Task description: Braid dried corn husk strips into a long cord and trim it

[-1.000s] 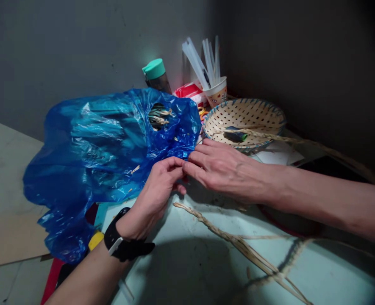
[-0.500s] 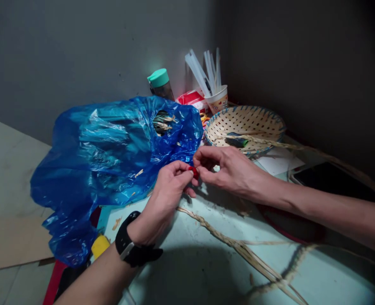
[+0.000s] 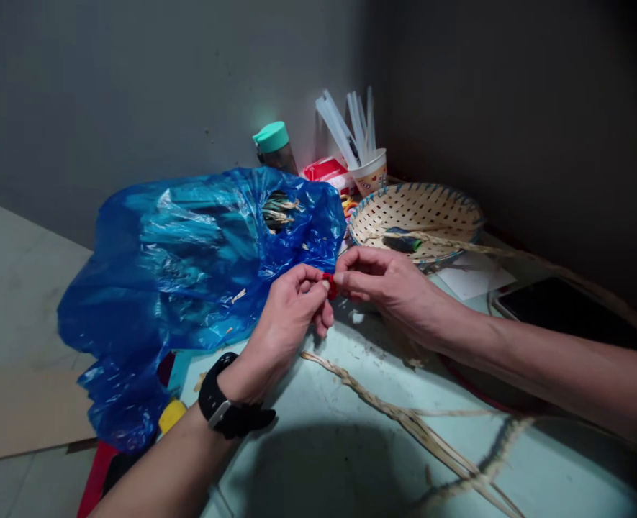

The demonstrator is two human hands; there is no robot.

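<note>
- Scrap of red (image 3: pixel 330 285) sat between the fingertips of both hands, above the far part of the table (image 3: pixel 275 453)
- Left hand (image 3: pixel 295 302) pinched it between thumb and forefinger; right hand (image 3: pixel 396 288) had thumb and forefinger closed, seeming to pinch its right edge
- Work on it looked under way; nothing showed it joined to anything else
- Braid (image 3: pixel 372 398) lay untouched, near and right of the left hand: plaited toward its far tip, with loose strands left toward the near side, so only part looked done
- Blue bag (image 3: pixel 188 237) lay to the left, woven basket (image 3: pixel 404 205) far right beyond the right hand
- Fingers covered most of the red, so its shape and material could not be told
- The near picture edge cut off the loose strands; the thick rope (image 3: pixel 504 442) crossing them blurred into shadow
</note>
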